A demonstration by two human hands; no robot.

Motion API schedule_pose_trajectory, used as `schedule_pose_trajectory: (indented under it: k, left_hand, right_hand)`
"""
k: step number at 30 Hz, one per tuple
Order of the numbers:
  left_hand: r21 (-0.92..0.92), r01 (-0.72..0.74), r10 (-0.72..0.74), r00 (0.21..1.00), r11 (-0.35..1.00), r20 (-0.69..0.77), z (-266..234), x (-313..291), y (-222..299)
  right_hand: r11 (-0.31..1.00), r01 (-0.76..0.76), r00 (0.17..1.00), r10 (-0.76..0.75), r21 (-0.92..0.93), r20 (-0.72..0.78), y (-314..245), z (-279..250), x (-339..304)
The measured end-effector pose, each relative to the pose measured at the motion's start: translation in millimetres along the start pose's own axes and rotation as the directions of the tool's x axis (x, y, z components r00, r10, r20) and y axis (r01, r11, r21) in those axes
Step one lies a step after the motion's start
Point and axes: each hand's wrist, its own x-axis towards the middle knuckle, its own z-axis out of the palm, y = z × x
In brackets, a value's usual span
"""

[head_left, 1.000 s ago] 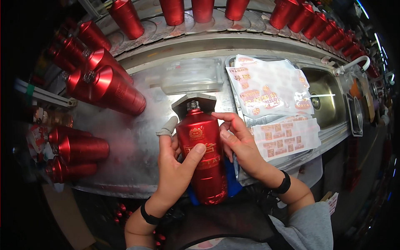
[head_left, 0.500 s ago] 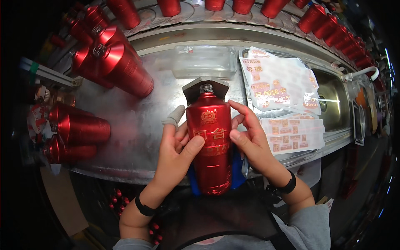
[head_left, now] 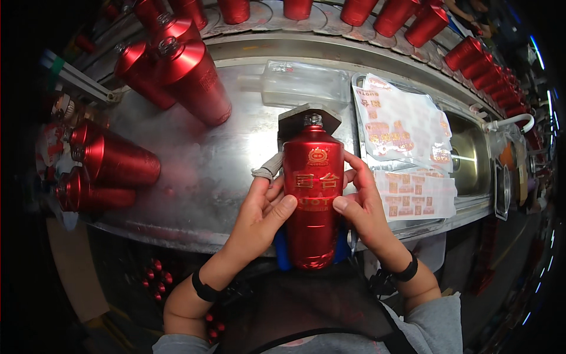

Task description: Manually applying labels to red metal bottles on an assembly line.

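Note:
A glossy red bottle (head_left: 314, 212) with gold lettering lies neck away from me, its clear glass neck uncapped. Beneath it, a dark angular stand (head_left: 292, 124) shows behind the shoulders and a blue support (head_left: 283, 252) by the base. My left hand (head_left: 268, 206) is closed on the bottle's left side, thumb on the front; a pale finger cot covers one fingertip. From the right, my right hand (head_left: 362, 203) grips the bottle with thumb at the front edge and fingers partly hidden behind it.
Printed transfer sheets (head_left: 404, 127) lie on a metal tray to the right, beside a sink (head_left: 466, 150) with a white tap (head_left: 513, 123). A clear glass bottle (head_left: 303, 84) lies behind. More red bottles (head_left: 200, 82) stand at left; others line a conveyor (head_left: 265, 22) at the back.
The right hand's fingers have gone from loosely extended to wrapped closer around the bottle. The view has shifted slightly, and red bottles on the conveyor have changed position.

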Motion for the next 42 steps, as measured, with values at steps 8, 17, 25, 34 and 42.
schedule_pose_trajectory:
  k: [8,17,25,34,42]
  left_hand:
    - [-0.033,0.012,-0.012,1.0,0.999,-0.009,-1,0,-4]
    - [-0.073,0.017,-0.015,1.0,0.997,0.022,-11,0,-6]
    - [-0.033,0.032,-0.031,0.999,0.999,0.032,-3,2,-7]
    - [0.026,0.037,-0.039,0.997,0.999,0.059,-9,3,-1]
    - [-0.021,0.085,-0.085,0.996,0.996,0.01,0,5,1]
  right_hand:
    - [0.994,0.017,0.998,-0.024,-0.107,-0.062,-6,13,0]
    - [0.995,-0.059,0.998,0.058,0.08,0.007,-9,4,1]
    - [0.999,0.023,1.0,-0.023,-0.025,-0.009,-3,6,2]
    - [0.998,0.027,0.999,-0.027,0.05,0.017,-3,5,0]
    - [0.998,0.014,1.0,-0.014,0.055,0.007,-2,3,2]
